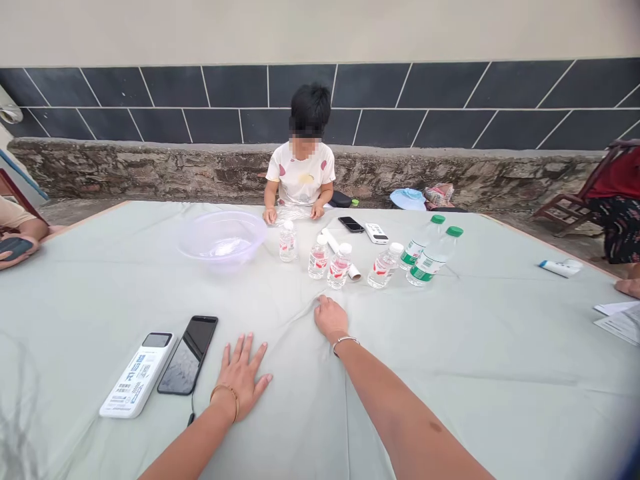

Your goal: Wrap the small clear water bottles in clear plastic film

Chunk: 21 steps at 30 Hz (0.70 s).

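My left hand (241, 380) lies flat on the pale green tablecloth (425, 387), fingers spread, with nothing in it. Ahead and to the right, my right hand (331, 318) is closed with its fingertips on the cloth; a crease (300, 315) runs out from them, so a pinch of cloth seems held. Just beyond it stand several small clear water bottles with white caps, the nearest being one bottle (339, 268). Left of my left hand are a black phone (189, 357) and a white power bank (139, 377).
A translucent purple basin (223, 237) sits ahead on the left. Two green-capped bottles, one a larger bottle (434, 257), stand right of a cardboard tube (354, 272). Across the table sits a person (300, 177) handling clear plastic. Papers (623, 321) lie far right.
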{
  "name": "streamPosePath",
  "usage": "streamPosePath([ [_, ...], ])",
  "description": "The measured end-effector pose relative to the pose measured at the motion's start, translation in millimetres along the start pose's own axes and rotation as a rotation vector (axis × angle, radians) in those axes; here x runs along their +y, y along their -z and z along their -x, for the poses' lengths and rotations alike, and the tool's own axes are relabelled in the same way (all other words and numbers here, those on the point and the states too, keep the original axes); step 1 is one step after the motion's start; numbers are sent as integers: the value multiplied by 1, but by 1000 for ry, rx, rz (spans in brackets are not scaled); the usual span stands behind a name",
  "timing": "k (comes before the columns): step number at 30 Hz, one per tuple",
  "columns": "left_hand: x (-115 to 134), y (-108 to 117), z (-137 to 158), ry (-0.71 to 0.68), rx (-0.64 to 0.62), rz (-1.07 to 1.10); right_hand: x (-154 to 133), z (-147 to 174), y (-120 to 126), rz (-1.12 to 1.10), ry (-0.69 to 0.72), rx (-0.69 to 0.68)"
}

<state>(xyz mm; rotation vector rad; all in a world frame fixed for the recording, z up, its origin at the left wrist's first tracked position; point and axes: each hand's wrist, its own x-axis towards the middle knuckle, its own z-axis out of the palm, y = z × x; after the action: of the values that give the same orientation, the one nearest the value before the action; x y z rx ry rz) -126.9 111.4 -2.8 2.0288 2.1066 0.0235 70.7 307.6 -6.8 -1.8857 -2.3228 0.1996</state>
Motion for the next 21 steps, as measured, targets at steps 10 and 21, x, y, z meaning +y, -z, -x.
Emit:
streamPosePath([
  [10, 2, 3, 0, -23, 74, 37, -1, 1, 4, -16, 42, -7],
  [21, 1, -5, -3, -11, 34, 78, -87, -77, -13, -340, -30, 97],
])
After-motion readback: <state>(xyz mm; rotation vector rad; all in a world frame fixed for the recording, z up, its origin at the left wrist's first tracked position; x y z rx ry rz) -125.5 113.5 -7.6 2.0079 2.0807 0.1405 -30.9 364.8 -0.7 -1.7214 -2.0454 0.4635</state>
